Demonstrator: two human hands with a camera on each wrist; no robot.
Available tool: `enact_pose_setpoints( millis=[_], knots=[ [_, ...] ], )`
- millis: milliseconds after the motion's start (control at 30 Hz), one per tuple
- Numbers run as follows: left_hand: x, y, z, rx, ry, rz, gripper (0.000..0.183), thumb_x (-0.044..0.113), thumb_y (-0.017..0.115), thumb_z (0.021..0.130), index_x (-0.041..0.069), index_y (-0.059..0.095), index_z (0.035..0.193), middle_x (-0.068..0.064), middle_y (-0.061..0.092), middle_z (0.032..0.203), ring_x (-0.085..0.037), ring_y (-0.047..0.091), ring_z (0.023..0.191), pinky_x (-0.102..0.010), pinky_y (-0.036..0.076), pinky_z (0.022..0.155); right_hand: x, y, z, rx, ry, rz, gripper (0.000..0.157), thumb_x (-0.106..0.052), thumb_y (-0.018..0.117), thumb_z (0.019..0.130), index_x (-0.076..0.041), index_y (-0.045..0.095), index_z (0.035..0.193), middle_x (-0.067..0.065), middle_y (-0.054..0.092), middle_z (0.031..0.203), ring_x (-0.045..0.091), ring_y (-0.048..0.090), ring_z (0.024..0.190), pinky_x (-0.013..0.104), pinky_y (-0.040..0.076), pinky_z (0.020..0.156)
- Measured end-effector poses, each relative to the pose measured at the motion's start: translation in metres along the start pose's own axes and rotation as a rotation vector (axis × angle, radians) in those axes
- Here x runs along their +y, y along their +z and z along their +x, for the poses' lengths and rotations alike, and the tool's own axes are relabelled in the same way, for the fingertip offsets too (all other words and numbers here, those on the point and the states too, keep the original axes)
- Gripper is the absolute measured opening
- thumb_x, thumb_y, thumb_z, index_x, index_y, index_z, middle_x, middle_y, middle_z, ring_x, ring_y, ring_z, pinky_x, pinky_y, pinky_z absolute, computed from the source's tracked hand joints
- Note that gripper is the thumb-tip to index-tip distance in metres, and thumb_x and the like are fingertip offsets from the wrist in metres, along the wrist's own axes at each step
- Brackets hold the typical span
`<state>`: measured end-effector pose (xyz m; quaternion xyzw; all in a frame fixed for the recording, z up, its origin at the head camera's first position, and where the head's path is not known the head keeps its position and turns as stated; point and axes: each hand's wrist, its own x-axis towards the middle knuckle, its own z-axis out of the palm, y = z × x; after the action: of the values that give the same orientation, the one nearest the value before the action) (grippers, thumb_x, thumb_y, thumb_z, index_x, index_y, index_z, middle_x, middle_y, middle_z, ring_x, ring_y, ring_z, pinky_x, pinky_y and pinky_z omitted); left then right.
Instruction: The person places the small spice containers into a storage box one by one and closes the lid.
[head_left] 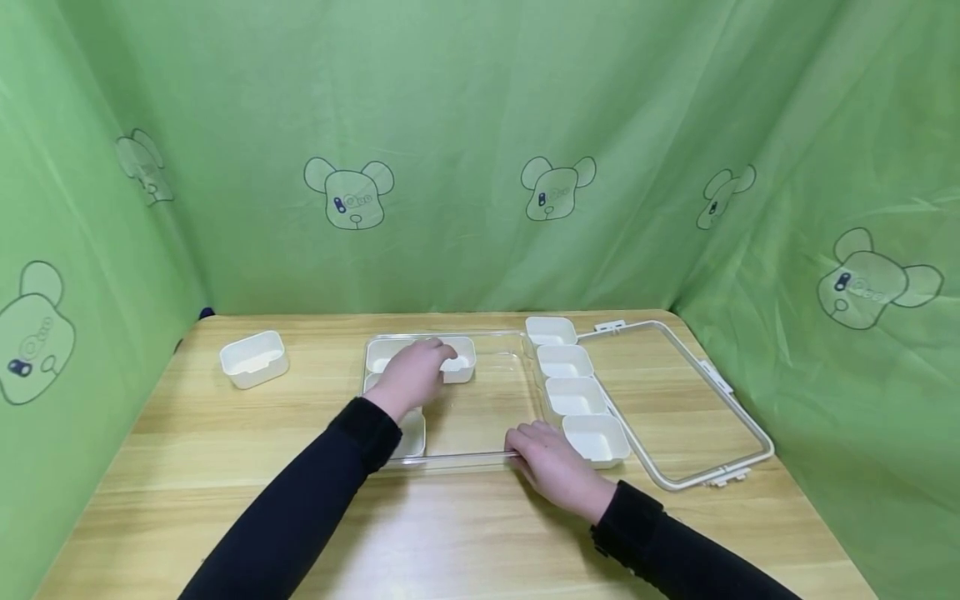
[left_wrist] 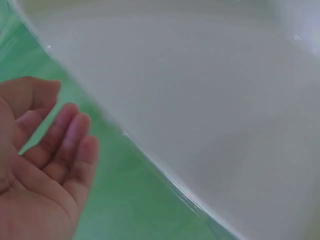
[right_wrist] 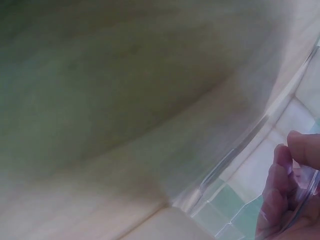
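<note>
A clear plastic bin (head_left: pixel 468 459) lies on the table with several small white boxes inside along its left and back. My left hand (head_left: pixel 415 373) is over the bin, fingertips at a white box (head_left: pixel 462 372) by the back wall. In the left wrist view the fingers of that left hand (left_wrist: pixel 55 155) are loosely bent, with a gap between thumb and fingers and nothing in it. My right hand (head_left: pixel 557 468) holds the bin's front rim near its right corner. Clear plastic shows between the thumb and fingers of the right hand (right_wrist: pixel 282 190) in the right wrist view.
Several white boxes (head_left: pixel 576 396) stand in a row along the bin's right side. Beyond them lies a pale rectangular lid frame (head_left: pixel 678 342) with clips. One more white box (head_left: pixel 255 360) sits alone at the back left. Green curtains (head_left: pixel 450 250) enclose the wooden table (head_left: pixel 187 467).
</note>
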<state>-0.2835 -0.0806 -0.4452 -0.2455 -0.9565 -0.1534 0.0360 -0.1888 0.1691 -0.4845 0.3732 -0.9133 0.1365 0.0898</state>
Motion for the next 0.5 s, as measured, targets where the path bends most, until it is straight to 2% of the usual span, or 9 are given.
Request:
enact_pose_setpoints(
  millis=[167, 333, 500],
  knots=[
    [-0.005, -0.015, -0.010, 0.043, -0.015, -0.008, 0.036, 0.007, 0.061, 0.082, 0.012, 0.057, 0.117, -0.004, 0.058, 0.115, -0.021, 0.052, 0.107, -0.034, 0.044, 0.093, -0.001, 0.000, 0.001, 0.003, -0.006, 0.004, 0.015, -0.018, 0.067, 0.082, -0.020, 0.052, 0.081, -0.014, 0.047, 0.075, 0.007, 0.043, 0.072, 0.029, 0.041, 0.067],
    [-0.008, -0.031, -0.016, 0.099, -0.004, -0.014, 0.034, 0.010, 0.062, 0.082, 0.009, 0.058, 0.116, -0.007, 0.059, 0.113, -0.024, 0.054, 0.104, -0.038, 0.046, 0.089, 0.000, 0.000, 0.001, 0.006, -0.009, 0.007, 0.014, -0.018, 0.067, 0.082, -0.019, 0.053, 0.082, -0.014, 0.047, 0.076, 0.008, 0.043, 0.072, 0.029, 0.041, 0.067],
    [-0.018, -0.041, -0.023, 0.119, -0.026, -0.024, 0.032, 0.011, 0.061, 0.083, 0.008, 0.058, 0.115, -0.008, 0.059, 0.115, -0.025, 0.054, 0.105, -0.040, 0.046, 0.089, 0.001, 0.001, 0.001, 0.006, -0.007, 0.006, 0.015, -0.018, 0.067, 0.082, -0.019, 0.053, 0.082, -0.014, 0.047, 0.076, 0.008, 0.043, 0.072, 0.029, 0.041, 0.067]
  ],
)
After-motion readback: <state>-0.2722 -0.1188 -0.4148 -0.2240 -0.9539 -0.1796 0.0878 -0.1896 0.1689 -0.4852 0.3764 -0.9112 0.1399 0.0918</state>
